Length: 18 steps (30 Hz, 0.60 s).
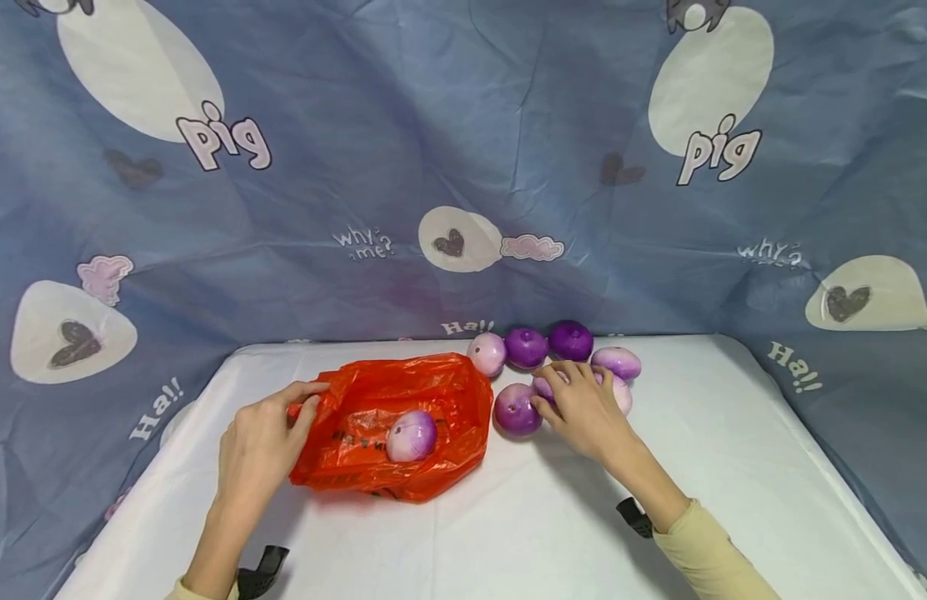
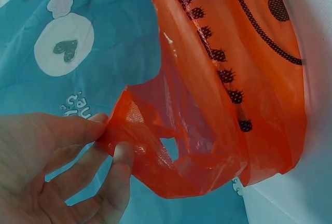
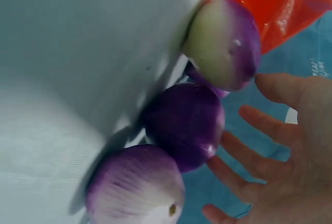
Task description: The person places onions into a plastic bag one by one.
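My left hand (image 1: 261, 442) pinches the handle edge of a red plastic bag (image 1: 463, 450) between thumb and fingers; the left wrist view shows the bag's handle loop (image 2: 155, 167) up close. Inside the bag's wide mouth lies a purple-and-white onion (image 1: 412, 436). My right hand (image 1: 583, 408) reaches over a group of onions to the right of the bag, its fingers spread and loosely bent. Its thumb tip is right at a purple onion (image 1: 518, 410). In the right wrist view the fingertips are beside a dark purple onion (image 3: 184, 125) and a two-toned onion (image 3: 223, 42). The hand partly hides other onions.
Behind the right hand, a pale onion (image 1: 487, 354), a purple onion (image 1: 526, 347), a dark onion (image 1: 571, 341) and a light purple onion (image 1: 617, 362) lie near the back edge. A white cloth covers the table (image 1: 734, 467). A blue patterned curtain (image 1: 508, 150) hangs behind it.
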{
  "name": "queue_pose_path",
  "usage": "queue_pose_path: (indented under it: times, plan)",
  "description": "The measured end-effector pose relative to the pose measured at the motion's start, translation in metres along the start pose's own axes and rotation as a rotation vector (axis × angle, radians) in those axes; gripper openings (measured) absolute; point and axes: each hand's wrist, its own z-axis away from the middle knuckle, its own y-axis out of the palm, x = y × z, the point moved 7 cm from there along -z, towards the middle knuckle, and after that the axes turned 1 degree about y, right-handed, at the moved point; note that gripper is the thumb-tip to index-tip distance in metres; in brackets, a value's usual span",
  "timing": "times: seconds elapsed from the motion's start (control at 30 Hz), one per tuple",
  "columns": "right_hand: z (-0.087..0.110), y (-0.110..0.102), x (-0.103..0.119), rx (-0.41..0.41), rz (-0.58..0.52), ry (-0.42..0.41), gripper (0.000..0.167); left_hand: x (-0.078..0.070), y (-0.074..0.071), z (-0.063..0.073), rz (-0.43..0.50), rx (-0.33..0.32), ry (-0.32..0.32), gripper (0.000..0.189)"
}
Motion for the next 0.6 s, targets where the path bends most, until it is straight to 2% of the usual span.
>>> queue_pose_path:
  times: [0.2,0.6]
  plan:
    - [0.004,0.005,-0.006,-0.003,0.000,0.006,0.034,0.000,0.001,0.000,-0.003,-0.005,-0.002,0.023]
    - [0.006,0.006,-0.021,-0.014,0.041,0.077,0.041,-0.001,0.002,0.000,0.002,-0.001,-0.002,0.023]
